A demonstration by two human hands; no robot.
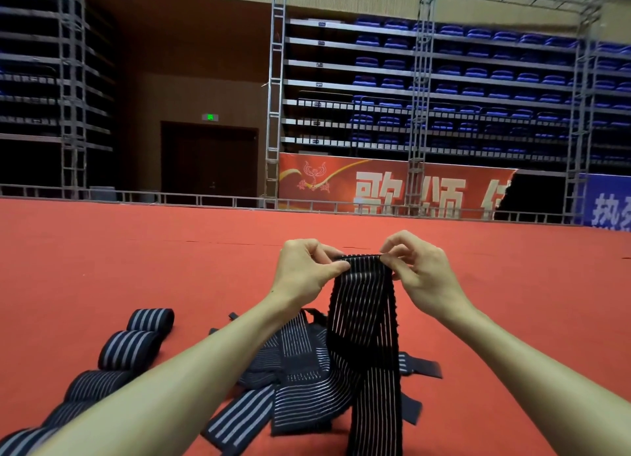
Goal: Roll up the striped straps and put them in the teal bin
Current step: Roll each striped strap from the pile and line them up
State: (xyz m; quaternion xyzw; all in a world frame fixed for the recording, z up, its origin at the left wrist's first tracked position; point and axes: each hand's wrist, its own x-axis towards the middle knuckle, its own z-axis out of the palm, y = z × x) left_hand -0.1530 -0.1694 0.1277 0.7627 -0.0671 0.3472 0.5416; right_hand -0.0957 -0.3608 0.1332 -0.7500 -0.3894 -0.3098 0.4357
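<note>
A long black strap with thin white stripes (363, 319) hangs in the air at centre. My left hand (307, 271) pinches its top left corner and my right hand (418, 268) pinches its top right corner, the top edge folded over between them. Beneath it lies a loose heap of striped straps (293, 384) on the red floor. Several rolled-up striped straps (129, 348) sit in a row at lower left, partly hidden by my left forearm. No teal bin is in view.
Red carpet (136, 261) spreads out all around, bounded far off by a low metal rail (205, 199). Behind it stand metal truss towers, a red banner and tiers of blue seats.
</note>
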